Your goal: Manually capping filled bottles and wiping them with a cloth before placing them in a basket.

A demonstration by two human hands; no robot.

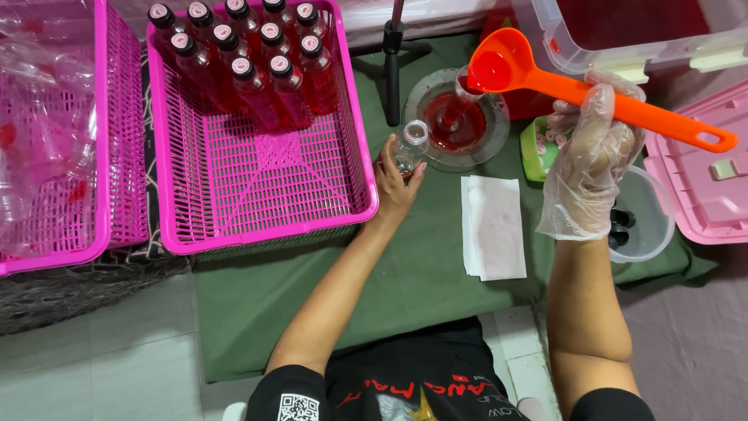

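The pink basket [257,187] at your left keeps capped red bottles [245,54] upright along its far wall. Your left hand [396,185] wraps an empty clear bottle [411,144], steadying it upright beside the funnel dish [456,121]. Your gloved right hand [590,160] grips the orange ladle [545,78], its bowl hanging over the dish, long handle pointing right.

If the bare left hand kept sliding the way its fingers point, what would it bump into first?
The left hand already wraps the small clear bottle. Going straight on, it would probably meet the round glass dish of red liquid just beyond, though depth is hard to judge from above.
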